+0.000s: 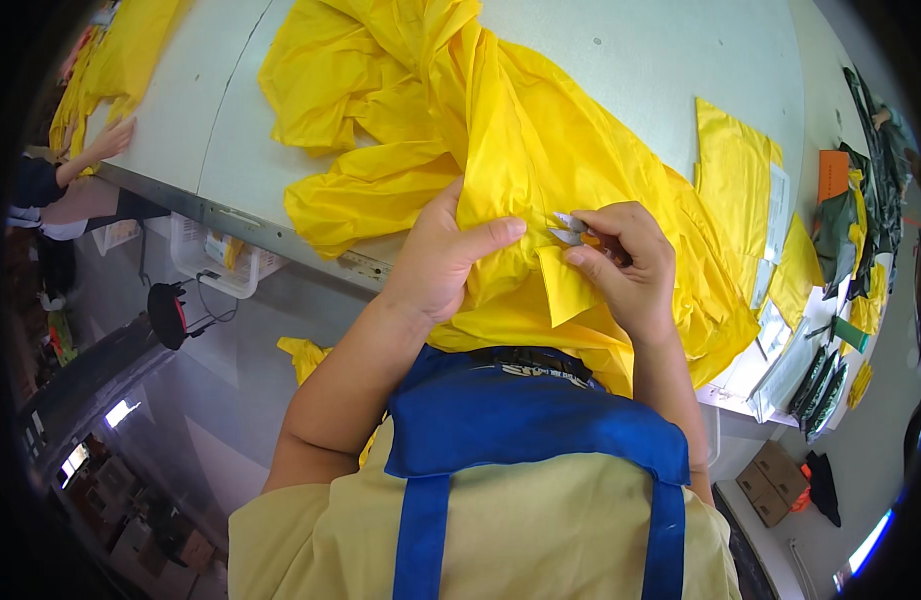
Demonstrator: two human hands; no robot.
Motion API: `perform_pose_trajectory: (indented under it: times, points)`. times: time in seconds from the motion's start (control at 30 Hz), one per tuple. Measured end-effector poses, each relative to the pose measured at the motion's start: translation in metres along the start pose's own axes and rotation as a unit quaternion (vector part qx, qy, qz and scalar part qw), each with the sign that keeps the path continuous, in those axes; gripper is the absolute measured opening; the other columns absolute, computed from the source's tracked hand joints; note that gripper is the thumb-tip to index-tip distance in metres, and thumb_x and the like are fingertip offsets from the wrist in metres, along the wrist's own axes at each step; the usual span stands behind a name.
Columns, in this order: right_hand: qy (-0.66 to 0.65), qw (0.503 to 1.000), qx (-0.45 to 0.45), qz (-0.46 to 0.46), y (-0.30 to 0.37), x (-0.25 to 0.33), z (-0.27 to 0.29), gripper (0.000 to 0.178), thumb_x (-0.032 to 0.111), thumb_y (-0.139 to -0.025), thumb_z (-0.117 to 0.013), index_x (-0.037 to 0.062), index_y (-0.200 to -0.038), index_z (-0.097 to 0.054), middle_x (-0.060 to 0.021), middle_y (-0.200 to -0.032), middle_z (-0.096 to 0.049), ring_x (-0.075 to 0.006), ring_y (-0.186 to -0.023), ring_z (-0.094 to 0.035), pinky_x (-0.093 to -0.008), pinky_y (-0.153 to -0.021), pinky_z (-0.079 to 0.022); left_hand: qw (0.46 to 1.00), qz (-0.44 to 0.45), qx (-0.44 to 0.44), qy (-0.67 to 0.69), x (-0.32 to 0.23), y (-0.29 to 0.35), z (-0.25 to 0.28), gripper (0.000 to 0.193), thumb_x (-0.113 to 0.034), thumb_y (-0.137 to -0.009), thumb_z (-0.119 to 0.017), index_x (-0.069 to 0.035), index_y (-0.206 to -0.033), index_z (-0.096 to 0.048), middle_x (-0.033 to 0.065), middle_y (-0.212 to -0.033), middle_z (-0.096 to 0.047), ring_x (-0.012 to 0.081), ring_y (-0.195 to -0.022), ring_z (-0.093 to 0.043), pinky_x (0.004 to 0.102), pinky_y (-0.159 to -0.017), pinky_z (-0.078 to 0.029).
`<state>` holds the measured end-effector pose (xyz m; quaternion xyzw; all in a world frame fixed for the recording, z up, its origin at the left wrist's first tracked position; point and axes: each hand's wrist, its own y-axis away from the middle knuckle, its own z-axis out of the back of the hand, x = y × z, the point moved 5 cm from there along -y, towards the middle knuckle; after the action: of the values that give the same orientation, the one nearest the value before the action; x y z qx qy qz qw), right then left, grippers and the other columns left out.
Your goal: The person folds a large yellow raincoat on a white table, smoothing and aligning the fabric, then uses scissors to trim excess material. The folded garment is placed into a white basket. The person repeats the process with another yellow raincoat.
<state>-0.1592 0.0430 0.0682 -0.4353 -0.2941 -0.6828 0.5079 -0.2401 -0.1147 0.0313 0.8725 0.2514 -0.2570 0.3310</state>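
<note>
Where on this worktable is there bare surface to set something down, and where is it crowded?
Bare grey table lies beyond the yellow garment, up to the folded yellow pieces. Another bare strip runs left of the garment, toward a co-worker's hand. It is crowded around the left hand, the right hand with small snips, and the right edge's stacked packets.

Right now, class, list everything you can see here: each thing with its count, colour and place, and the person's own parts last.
Garment: one, yellow, spread on the table.
Table: one, pale grey, across the top.
Thread snips: one, metal tips, orange handle, at the garment's seam.
Folded pieces: a few, yellow, on the table at right.
Basket: one, white, under the table edge.
Cardboard boxes: two, brown, on the floor at lower right.
Co-worker's hand: one, far left.
Apron: one, blue, on the person.
Left hand: pinching the garment.
Right hand: holding the thread snips.
</note>
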Motion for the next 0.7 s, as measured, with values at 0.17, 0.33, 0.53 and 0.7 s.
perform_pose_trajectory:
  times: [0.17, 0.33, 0.53, 0.7]
  points:
    - [0.025, 0.999, -0.009, 0.03, -0.001, 0.001, 0.011, 0.032, 0.006, -0.068, -0.08, 0.0019, -0.098, -0.069, -0.0064, -0.085, -0.06, -0.0131, -0.07, -0.057, -0.0216, -0.058, -0.044, 1.0, -0.003, 0.001, 0.01, -0.002, 0.002, 0.0, 0.046, -0.001, -0.082, -0.064, 0.001, -0.125, -0.048, 0.0106, -0.117, -0.06, 0.0193, -0.104, -0.06, 0.0341, -0.092, -0.047]
    - [0.029, 0.998, 0.013, 0.059, -0.003, 0.007, 0.007, 0.031, 0.003, -0.068, -0.078, 0.0012, -0.098, -0.068, -0.0079, -0.086, -0.06, -0.0165, -0.074, -0.061, -0.024, -0.061, -0.05, 1.0, 0.01, 0.008, 0.024, -0.001, 0.002, 0.0, 0.046, 0.0, -0.082, -0.064, 0.002, -0.125, -0.048, 0.0109, -0.117, -0.06, 0.0197, -0.105, -0.06, 0.0344, -0.092, -0.047]
    - [0.061, 0.991, 0.015, 0.12, -0.008, 0.008, -0.001, 0.029, 0.003, -0.069, -0.078, 0.002, -0.096, -0.069, -0.0087, -0.086, -0.061, -0.0163, -0.07, -0.06, -0.0247, -0.057, -0.048, 0.999, 0.012, 0.014, 0.033, -0.001, 0.002, -0.001, 0.044, 0.001, -0.083, -0.063, 0.002, -0.124, -0.048, 0.0108, -0.116, -0.06, 0.0189, -0.104, -0.059, 0.0324, -0.093, -0.047]
    - [0.021, 0.996, 0.003, 0.084, -0.006, 0.008, 0.0, 0.026, 0.004, -0.069, -0.078, 0.0022, -0.093, -0.069, -0.008, -0.082, -0.061, -0.0159, -0.068, -0.059, -0.025, -0.055, -0.046, 1.0, 0.01, 0.014, 0.013, 0.0, 0.002, -0.002, 0.045, 0.001, -0.082, -0.063, 0.002, -0.125, -0.048, 0.0104, -0.116, -0.06, 0.0187, -0.104, -0.059, 0.0327, -0.093, -0.047]
